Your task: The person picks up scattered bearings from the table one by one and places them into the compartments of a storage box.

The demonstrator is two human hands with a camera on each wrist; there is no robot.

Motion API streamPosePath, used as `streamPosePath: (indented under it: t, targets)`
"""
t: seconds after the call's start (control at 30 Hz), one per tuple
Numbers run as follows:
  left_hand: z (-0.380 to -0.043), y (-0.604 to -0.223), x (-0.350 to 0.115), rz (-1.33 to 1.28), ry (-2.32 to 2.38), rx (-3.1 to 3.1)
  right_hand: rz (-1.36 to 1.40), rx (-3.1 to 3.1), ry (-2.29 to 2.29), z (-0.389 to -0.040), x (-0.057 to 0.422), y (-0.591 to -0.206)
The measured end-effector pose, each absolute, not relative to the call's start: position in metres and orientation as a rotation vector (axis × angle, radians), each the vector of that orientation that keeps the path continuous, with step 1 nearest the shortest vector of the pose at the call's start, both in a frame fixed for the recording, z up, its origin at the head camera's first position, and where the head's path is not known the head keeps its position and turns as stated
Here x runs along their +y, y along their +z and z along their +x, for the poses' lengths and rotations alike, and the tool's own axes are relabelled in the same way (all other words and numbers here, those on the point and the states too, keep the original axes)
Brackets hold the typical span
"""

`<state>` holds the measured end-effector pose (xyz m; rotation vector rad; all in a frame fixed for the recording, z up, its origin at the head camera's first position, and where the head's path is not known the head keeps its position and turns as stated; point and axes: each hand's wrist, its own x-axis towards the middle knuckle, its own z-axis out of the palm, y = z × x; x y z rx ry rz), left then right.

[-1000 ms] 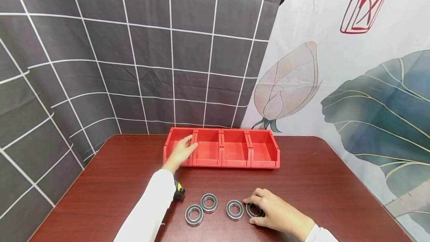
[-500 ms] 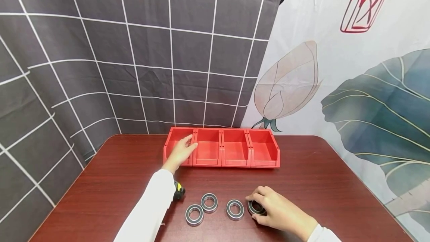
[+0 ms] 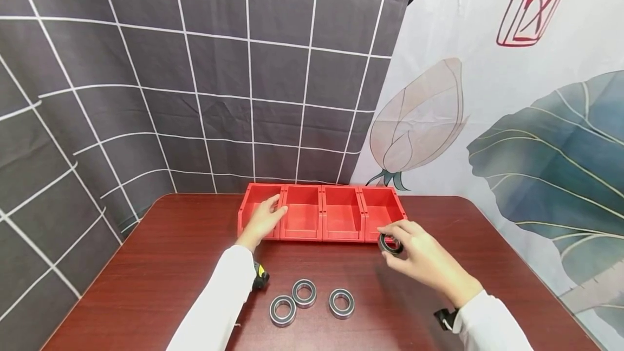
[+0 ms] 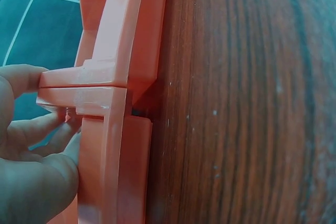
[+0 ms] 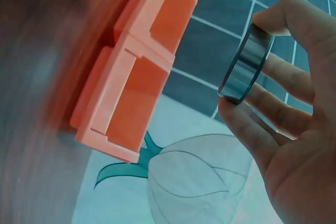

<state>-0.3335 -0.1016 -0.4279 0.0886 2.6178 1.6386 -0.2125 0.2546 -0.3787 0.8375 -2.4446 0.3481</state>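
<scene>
Bearing [image 5: 245, 65], a shiny ring with dark edges, is up in the air over the counter [image 3: 146, 280], just in front of the last red bin [image 3: 382, 213] on the right. It does not touch the bin. The right grip [image 3: 424, 253] pinches it by the rim, with thumb and fingers only as far apart as the ring is wide. The left grip [image 3: 263, 221] seems to hold the row of red bins [image 3: 300, 233], its thumb and fingers on both sides of the walls where the two left bins meet.

This looks like the step of bringing one ring to a bin. The next move seems to call for going a bit up and forward, over the low front lip, then letting go gently. The lip and the side wall could bump the ring.

Three more bearings [image 3: 332, 304] lie flat on the counter, and two of them seem to touch. A black-and-yellow thing [image 3: 260, 276] peeks out by the left sleeve [image 3: 214, 297]; I cannot tell what it is.
</scene>
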Motion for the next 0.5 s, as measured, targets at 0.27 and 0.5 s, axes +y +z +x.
streamPosePath:
  t: [0.27, 0.5]
  targets:
    - [-0.333, -0.428, -0.1, 0.098, 1.642, 2.622, 0.749, -2.586, 0.358, -0.235, 0.261, -0.38]
    - [-0.335, -0.428, -0.102, 0.09, 1.641, 2.614, 0.687, -2.621, 0.451, -0.261, 0.263, -0.387]
